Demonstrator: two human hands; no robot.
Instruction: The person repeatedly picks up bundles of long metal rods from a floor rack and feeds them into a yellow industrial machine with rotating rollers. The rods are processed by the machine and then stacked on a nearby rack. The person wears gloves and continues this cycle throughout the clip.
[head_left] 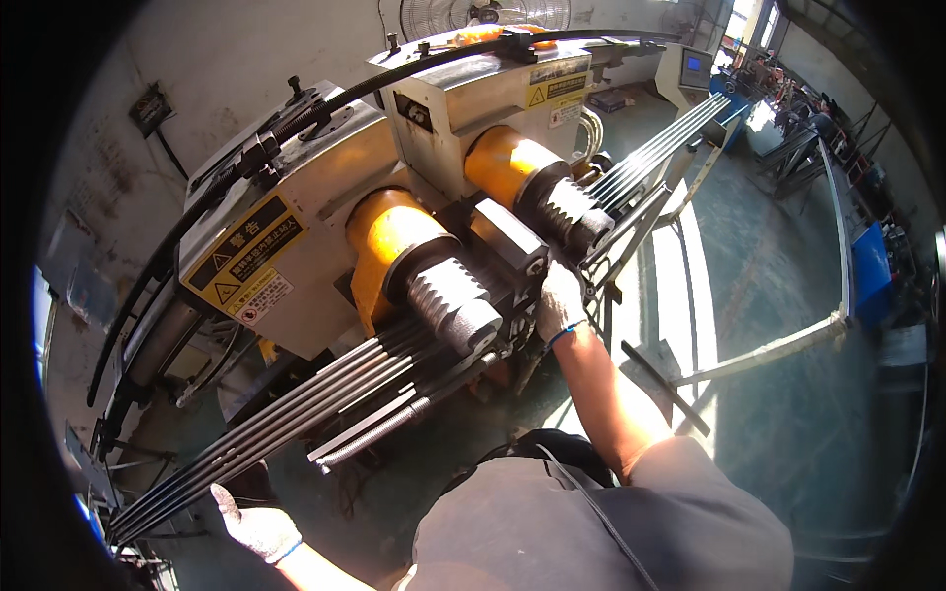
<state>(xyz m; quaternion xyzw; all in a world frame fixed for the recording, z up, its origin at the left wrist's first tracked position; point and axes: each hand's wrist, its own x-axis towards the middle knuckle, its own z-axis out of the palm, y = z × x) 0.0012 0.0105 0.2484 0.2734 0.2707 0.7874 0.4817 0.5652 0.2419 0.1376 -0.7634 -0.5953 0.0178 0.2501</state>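
Nearest, at the lower left, the gloved left hand (254, 529) is seen just beneath the near ends of the bundle of dark steel rods (296, 419), fingers spread apart and seemingly not closed on it. A rod could be let slip sideways there, since nothing is gripped. Further in, the gloved right hand (560, 303) is stretched out, arm nearly straight, fingers curled together against the rods between the 2 grooved rollers (455, 305) of the bending machine (325, 207). A glove could be pinched by the rollers, being so close
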